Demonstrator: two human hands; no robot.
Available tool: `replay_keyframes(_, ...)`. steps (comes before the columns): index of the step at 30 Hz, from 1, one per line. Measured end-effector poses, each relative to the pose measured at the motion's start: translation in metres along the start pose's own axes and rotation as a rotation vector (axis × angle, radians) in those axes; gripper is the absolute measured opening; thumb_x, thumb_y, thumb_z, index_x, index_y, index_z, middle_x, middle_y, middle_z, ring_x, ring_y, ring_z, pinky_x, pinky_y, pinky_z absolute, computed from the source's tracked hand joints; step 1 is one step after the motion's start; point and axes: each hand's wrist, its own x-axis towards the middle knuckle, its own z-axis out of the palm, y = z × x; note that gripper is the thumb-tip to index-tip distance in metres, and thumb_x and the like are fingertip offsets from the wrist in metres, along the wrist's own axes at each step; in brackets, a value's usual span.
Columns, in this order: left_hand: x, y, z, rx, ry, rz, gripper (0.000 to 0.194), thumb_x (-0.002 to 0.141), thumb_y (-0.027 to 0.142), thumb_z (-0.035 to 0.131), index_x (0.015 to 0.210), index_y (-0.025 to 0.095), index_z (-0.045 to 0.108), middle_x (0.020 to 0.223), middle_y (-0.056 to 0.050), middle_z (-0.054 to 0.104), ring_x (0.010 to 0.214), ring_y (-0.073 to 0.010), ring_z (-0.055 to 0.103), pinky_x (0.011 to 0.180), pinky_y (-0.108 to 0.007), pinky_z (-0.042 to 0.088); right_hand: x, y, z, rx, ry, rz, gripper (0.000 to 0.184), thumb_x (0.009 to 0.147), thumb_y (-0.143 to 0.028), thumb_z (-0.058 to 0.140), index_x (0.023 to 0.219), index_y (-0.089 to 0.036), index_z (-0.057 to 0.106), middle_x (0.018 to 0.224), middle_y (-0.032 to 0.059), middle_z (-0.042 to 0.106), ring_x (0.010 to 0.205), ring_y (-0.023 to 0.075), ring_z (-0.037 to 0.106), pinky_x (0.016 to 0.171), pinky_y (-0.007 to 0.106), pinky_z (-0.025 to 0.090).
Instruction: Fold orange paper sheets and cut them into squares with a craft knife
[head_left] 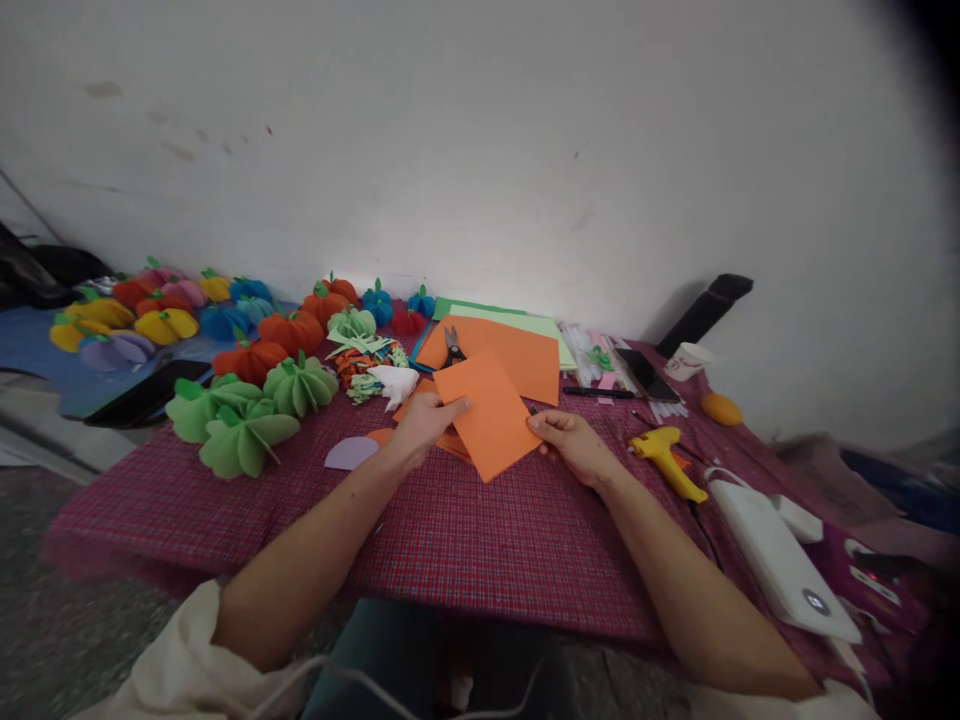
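Observation:
Between both hands a rectangular sheet of orange paper (491, 415) is held up, tilted, above the table. My left hand (426, 425) pinches its left edge, thumb lying on top. At the right edge, the thumb and fingers of my right hand (574, 440) are closed on the same sheet. Behind it lie larger orange sheets (525, 345) on a stack of green paper (559, 328), with black-handled scissors (453, 345) on top. Orange cut pieces lie partly hidden under my left hand, beside a purple paper half-circle (351, 453).
Paper pumpkins in several colours, green ones (244, 440) nearest, fill the left side. Paper scraps (364, 365) lie beside them. To the right are a black pen (598, 392), a phone (649, 375), a paper cup (688, 360), a yellow glue gun (667, 460) and a white power bank (780, 555).

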Motion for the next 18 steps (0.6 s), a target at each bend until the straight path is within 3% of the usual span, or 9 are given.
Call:
replay_keyframes(6, 0.005, 0.014, -0.013, -0.075, 0.003, 0.066, 0.037, 0.066, 0.042, 0.069, 0.088, 0.013, 0.066, 0.090, -0.008, 0.068, 0.075, -0.0184, 0.063, 0.067, -0.028, 0.048, 0.001, -0.002, -0.002, -0.086, -0.032, -0.038, 0.032, 0.070, -0.049, 0.062, 0.069, -0.017, 0.059, 0.055, -0.0048, 0.050, 0.047, 0.0066, 0.041, 0.045, 0.020, 0.028)
replay_keyframes(9, 0.007, 0.025, -0.024, -0.072, -0.032, -0.024, 0.041, 0.070, 0.049, 0.062, 0.090, 0.013, 0.067, 0.083, -0.007, 0.069, 0.073, -0.0174, 0.063, 0.066, -0.026, 0.045, -0.003, -0.007, -0.008, -0.195, -0.136, -0.073, 0.031, 0.073, -0.047, 0.060, 0.072, -0.016, 0.062, 0.056, -0.0039, 0.050, 0.049, 0.0067, 0.039, 0.047, 0.021, 0.027)
replay_keyframes(14, -0.001, 0.030, -0.029, 0.098, -0.325, -0.202, 0.051, 0.071, 0.056, 0.057, 0.103, 0.017, 0.065, 0.091, -0.010, 0.069, 0.075, -0.0202, 0.063, 0.066, -0.028, 0.045, -0.014, -0.016, -0.012, -0.304, -0.475, -0.052, 0.030, 0.075, -0.044, 0.059, 0.075, -0.014, 0.065, 0.056, -0.0042, 0.049, 0.050, 0.0066, 0.036, 0.048, 0.021, 0.027)
replay_keyframes(18, -0.010, 0.020, -0.019, 0.392, -0.652, -0.224, 0.038, 0.068, 0.048, 0.065, 0.090, 0.018, 0.071, 0.090, -0.008, 0.070, 0.080, -0.0200, 0.062, 0.068, -0.025, 0.043, -0.015, -0.013, -0.001, -0.293, -0.584, -0.026, 0.027, 0.075, -0.040, 0.060, 0.074, -0.013, 0.064, 0.060, -0.0036, 0.052, 0.055, 0.0081, 0.042, 0.054, 0.022, 0.031)
